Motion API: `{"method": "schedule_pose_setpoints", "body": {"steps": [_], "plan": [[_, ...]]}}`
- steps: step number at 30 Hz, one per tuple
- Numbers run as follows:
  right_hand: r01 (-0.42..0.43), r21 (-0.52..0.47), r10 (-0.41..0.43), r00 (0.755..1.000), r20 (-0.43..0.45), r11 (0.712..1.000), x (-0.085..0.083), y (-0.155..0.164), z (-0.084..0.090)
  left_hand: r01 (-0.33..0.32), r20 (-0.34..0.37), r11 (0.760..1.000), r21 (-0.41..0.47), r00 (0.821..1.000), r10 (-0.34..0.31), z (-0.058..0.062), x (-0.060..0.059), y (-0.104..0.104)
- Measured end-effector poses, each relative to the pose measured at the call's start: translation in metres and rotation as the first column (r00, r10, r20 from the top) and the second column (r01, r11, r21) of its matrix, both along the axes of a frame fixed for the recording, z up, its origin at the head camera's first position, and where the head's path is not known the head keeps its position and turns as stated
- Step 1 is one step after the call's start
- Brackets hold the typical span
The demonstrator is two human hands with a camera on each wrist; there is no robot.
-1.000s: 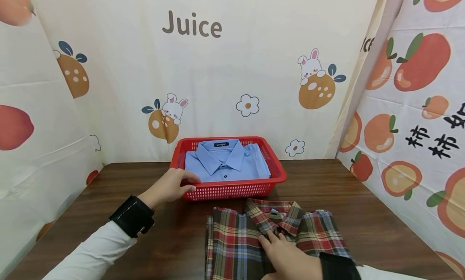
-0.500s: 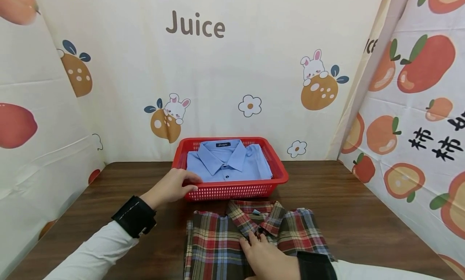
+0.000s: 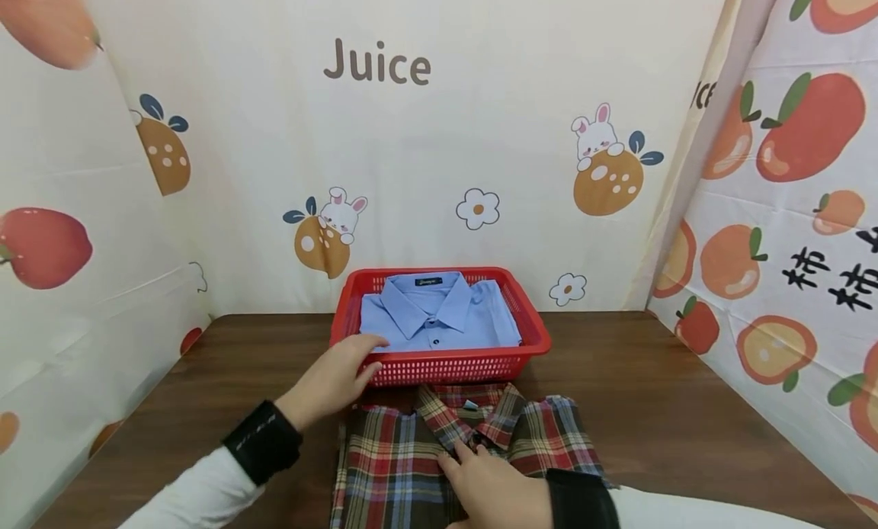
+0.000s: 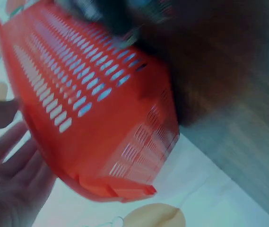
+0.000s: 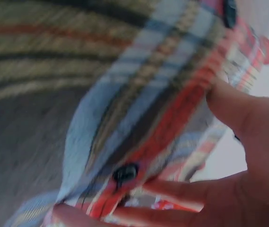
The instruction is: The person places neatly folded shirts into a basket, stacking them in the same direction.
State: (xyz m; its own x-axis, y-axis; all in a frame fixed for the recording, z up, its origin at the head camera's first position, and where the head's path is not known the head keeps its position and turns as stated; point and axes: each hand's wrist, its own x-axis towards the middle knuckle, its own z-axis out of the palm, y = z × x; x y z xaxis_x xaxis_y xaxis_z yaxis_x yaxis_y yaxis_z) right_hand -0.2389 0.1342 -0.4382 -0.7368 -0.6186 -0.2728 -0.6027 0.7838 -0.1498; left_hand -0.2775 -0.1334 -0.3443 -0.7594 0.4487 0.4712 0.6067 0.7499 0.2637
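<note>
Leftward the plaid shirt (image 3: 466,453) has slid, now just in front of the basket (image 3: 449,367). Head view: left hand (image 3: 336,380) touches the basket's near-left corner, fingers relaxed; right hand (image 3: 494,491) rests on the shirt below its collar. Left wrist view: straight fingers (image 4: 11,184) beside the basket (image 4: 96,109) wall. Right wrist view: fingers (image 5: 238,113) pinch the shirt's (image 5: 139,109) buttoned placket.

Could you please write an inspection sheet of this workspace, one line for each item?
Surface: brown wooden table.
Job's things: folded plaid shirt on the table; red basket behind it, holding a folded blue shirt.
Clutter: nothing seen.
Hands: left hand at the basket's front left corner; right hand holds the plaid shirt below its collar.
Cables: nothing seen.
Surroundings: fruit-print curtains with "Juice".
</note>
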Motion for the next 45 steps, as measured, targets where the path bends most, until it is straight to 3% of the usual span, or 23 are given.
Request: {"method": "schedule_pose_setpoints", "body": {"steps": [3,5,7,9,10,11,13,15,16,20,25,31,34,39,42,45], "plan": [[0.053,-0.142,-0.041,0.995,0.09,0.988,0.014,0.016,0.027,-0.004,-0.178,1.0,0.013,0.984,0.006,-0.016,0.017,0.001],[0.106,-0.253,-0.075,0.989,0.126,0.962,0.025,0.03,0.049,-0.012,-0.23,1.0,0.028,0.973,0.018,-0.028,0.028,-0.002],[0.149,-0.333,-0.124,0.988,0.096,0.931,0.032,0.044,0.067,-0.049,-0.157,0.998,0.044,0.986,0.056,-0.037,0.037,-0.007],[0.145,-0.381,-0.158,0.987,-0.003,0.913,0.03,0.061,0.074,-0.11,0.021,0.992,0.069,0.994,0.108,-0.045,0.042,-0.013],[0.153,-0.39,-0.187,0.981,-0.052,0.908,0.026,0.07,0.076,-0.146,0.13,0.986,0.081,0.982,0.135,-0.047,0.042,-0.016],[0.171,-0.397,-0.223,0.971,-0.089,0.902,0.021,0.078,0.076,-0.184,0.237,0.978,0.097,0.959,0.157,-0.049,0.042,-0.019],[0.222,-0.413,-0.294,0.948,-0.118,0.883,0.008,0.093,0.074,-0.243,0.417,0.961,0.133,0.893,0.168,-0.052,0.037,-0.026],[0.299,-0.428,-0.37,0.925,-0.091,0.853,-0.005,0.104,0.071,-0.262,0.531,0.949,0.175,0.837,0.133,-0.053,0.03,-0.031],[0.337,-0.435,-0.403,0.913,-0.067,0.835,-0.01,0.109,0.069,-0.261,0.563,0.946,0.19,0.819,0.112,-0.053,0.028,-0.033],[0.459,-0.441,-0.496,0.868,0.034,0.772,-0.025,0.12,0.061,-0.243,0.645,0.935,0.26,0.764,0.019,-0.054,0.025,-0.033],[0.52,-0.435,-0.542,0.836,0.085,0.735,-0.031,0.124,0.053,-0.266,0.715,0.904,0.335,0.697,-0.06,-0.054,0.026,-0.029],[0.511,-0.443,-0.524,0.846,0.104,0.737,-0.037,0.126,0.051,-0.329,0.782,0.9,0.287,0.622,-0.022,-0.05,0.022,-0.025],[0.475,-0.438,-0.479,0.871,0.11,0.763,-0.04,0.126,0.052,-0.324,0.784,0.91,0.26,0.621,-0.003,-0.049,0.019,-0.022],[0.361,-0.456,-0.323,0.932,0.162,0.813,-0.05,0.122,0.054,-0.251,0.756,0.946,0.207,0.654,0.008,-0.048,0.009,-0.016],[0.314,-0.479,-0.246,0.948,0.2,0.82,-0.056,0.116,0.056,-0.159,0.739,0.97,0.186,0.673,-0.032,-0.045,0.002,-0.012],[0.32,-0.475,-0.233,0.944,0.233,0.82,-0.061,0.112,0.057,-0.038,0.725,0.983,0.18,0.681,-0.106,-0.042,-0.006,-0.008]]}}
